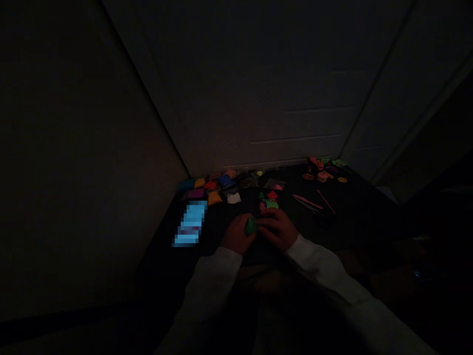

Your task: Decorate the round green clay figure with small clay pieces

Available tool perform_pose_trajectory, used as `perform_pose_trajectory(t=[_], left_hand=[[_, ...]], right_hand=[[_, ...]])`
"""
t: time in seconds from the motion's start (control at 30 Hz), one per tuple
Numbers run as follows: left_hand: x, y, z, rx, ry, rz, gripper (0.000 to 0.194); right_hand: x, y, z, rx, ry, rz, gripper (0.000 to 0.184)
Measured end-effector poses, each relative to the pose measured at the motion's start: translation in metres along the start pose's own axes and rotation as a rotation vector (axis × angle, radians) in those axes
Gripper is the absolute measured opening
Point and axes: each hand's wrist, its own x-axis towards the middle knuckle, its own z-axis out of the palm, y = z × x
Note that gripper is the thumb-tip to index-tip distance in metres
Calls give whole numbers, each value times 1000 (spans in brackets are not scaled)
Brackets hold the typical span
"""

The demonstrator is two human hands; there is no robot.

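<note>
the left hand point(238, 234) holds the green lump point(251, 226) just in front of the figure point(271, 203), seemingly steadying it for the right hand point(280, 230), bent at its side, its grip unclear.

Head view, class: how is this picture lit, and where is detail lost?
In the head view, light is very dim, much of the right edge nearly black; in the head view, the glowing screen is brightest, but broken into coarse blocks; in the head view, the green lump at the left hand keeps its colour, fine detail lost in gloom.
</note>
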Motion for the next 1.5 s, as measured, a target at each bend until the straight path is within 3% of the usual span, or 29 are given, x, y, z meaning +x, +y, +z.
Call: perform_pose_trajectory(t=[0.23, 0.43, 0.53, 0.77, 1.0, 1.27, 1.5], left_hand=[[-4, 3, -2, 13, 22, -16, 34], [-4, -4, -5, 36, 106, -133, 35], [-7, -3, -4, 37, 84, -114, 35], [-16, 10, -1, 39, 1, -10, 35], [-15, 10, -1, 34, -6, 18, 36], [-16, 11, -1, 44, -16, 56, 33], [-16, 11, 0, 58, 17, 29, 33]], right_hand=[[-5, -9, -3, -23, -1, 42, 24], [-14, 13, -25, -10, 37, 196, 21], [-20, 9, -29, 6, 27, 209, 20], [-20, -26, -10, 85, -42, 146, 26], [-16, -21, 0, 166, 1, 169, 25], [-14, -25, -4, 197, -24, 126, 16], [-18, -22, -1, 122, -28, 133, 26]])
